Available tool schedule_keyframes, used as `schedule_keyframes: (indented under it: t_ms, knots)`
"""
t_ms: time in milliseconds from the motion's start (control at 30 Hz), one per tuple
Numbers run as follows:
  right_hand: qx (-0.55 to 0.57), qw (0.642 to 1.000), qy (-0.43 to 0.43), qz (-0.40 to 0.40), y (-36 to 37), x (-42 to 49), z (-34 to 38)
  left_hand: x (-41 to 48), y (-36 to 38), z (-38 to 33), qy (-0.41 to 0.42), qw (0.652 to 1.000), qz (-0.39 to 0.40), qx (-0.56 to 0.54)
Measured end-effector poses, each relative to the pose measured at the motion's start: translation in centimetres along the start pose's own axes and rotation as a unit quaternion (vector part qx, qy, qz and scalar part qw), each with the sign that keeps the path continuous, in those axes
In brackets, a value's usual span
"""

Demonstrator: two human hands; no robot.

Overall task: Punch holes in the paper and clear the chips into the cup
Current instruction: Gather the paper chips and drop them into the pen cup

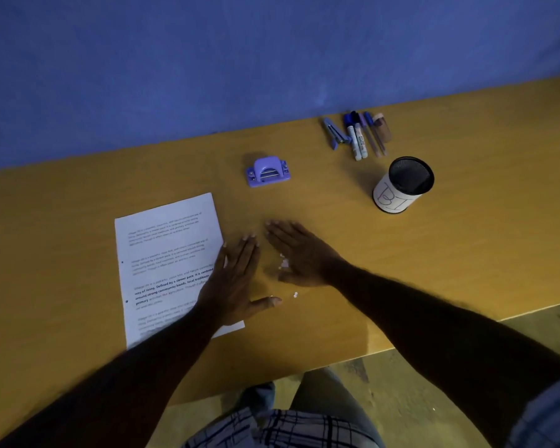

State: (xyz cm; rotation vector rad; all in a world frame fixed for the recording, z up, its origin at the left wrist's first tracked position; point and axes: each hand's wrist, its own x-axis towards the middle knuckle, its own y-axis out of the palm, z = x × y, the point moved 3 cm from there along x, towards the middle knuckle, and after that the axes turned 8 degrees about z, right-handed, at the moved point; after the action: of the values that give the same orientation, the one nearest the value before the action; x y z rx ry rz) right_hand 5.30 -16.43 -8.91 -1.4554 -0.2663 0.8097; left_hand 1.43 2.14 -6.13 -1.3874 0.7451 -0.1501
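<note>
White paper chips [284,263]: small heap mid-worktop, bracketed by flat left hand [236,279] and right hand [301,253], each grip apart, nothing held; seemingly placed for sweeping. Printed white paper sheet [165,253]: partly under left hand. Black mesh cup [403,185]: well apart, toward the worktop's right edge.

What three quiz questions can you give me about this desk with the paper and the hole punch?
1. True or false: the hole punch sits on the paper.
2. Where are the white chips? A: on the paper. B: on the table, between the left hand and the right hand. C: on top of the hole punch.
3. Fill in: the left hand lies flat, partly on the ____.
Key: 1 false; 2 B; 3 paper.
</note>
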Motion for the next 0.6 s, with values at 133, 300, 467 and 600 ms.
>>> schedule_keyframes:
  t_ms: [133,300,467,600]
  knots:
    - [-0.007,0.997,-0.079,0.008,2.1,-2.5,2.0,-0.6,0.0,0.0,0.012,1.0,-0.015,0.008]
    - [0.085,0.993,0.02,-0.084,2.0,-5.7,0.6,-1.5,0.7,-0.9,0.013,1.0,-0.015,-0.005]
    - [0.124,0.969,0.201,-0.077,3.3,-9.0,-1.4,-2.5,2.4,-3.2,-0.034,0.999,0.005,-0.037]
    - [0.121,0.967,0.216,-0.059,4.1,-9.5,-0.8,-2.2,3.0,-5.3,-0.091,0.992,0.014,-0.082]
